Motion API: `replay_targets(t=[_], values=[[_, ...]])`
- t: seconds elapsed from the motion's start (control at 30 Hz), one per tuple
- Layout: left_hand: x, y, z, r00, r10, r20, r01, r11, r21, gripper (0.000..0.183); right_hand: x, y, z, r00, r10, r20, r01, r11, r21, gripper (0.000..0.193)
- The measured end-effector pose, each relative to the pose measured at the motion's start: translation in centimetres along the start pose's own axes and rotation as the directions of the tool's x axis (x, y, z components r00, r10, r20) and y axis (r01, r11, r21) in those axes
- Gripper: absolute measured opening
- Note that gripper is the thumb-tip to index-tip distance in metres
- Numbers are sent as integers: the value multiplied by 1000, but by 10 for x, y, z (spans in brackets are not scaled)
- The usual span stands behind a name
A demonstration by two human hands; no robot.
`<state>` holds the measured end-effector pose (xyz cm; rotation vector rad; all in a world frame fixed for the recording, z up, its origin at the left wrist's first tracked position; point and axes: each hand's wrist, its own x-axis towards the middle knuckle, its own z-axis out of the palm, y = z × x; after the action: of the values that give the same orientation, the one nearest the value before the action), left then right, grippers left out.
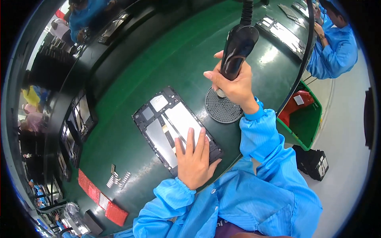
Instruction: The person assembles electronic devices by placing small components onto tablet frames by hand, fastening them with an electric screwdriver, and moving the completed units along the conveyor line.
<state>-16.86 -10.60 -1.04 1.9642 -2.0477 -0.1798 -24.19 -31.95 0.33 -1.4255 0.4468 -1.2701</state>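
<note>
My left hand lies flat, fingers stretched out, on the lower part of a rectangular device housing. The housing has a black frame with silver and white panels inside, and it rests at a slant on the green table. My right hand is wrapped round a glossy black curved handpiece, with a black corrugated hose or neck above it. Below that hand is a round grey perforated disc, right of the housing. Whether the handpiece touches the disc is hidden by my hand.
Small metal pieces and a red bubble-wrap strip lie at the left. More housings lie at the far right. A green bin with red wrap and dark parts stand on the floor. A co-worker sits across at right.
</note>
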Motion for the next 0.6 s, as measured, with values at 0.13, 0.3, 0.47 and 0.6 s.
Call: replay_targets(t=[0.13, 0.3, 0.47, 0.6], values=[[0, 4, 3, 999, 13, -34, -14, 1000, -28, 66, 0, 0, 3, 1000, -7, 6, 7, 1000, -1, 40], [2, 3, 4, 998, -9, -58, 6, 999, -51, 63, 2, 2, 5, 1000, 8, 8, -8, 1000, -25, 40], [1, 3, 3, 998, -17, -61, 14, 999, -52, 64, 1, 3, 3, 1000, 8, 12, -8, 999, -39, 40], [-9, 5, -2, 998, -54, -22, 54, 998, -33, 67, -1, 5, 2, 999, 3, 36, -1, 999, -45, 39]])
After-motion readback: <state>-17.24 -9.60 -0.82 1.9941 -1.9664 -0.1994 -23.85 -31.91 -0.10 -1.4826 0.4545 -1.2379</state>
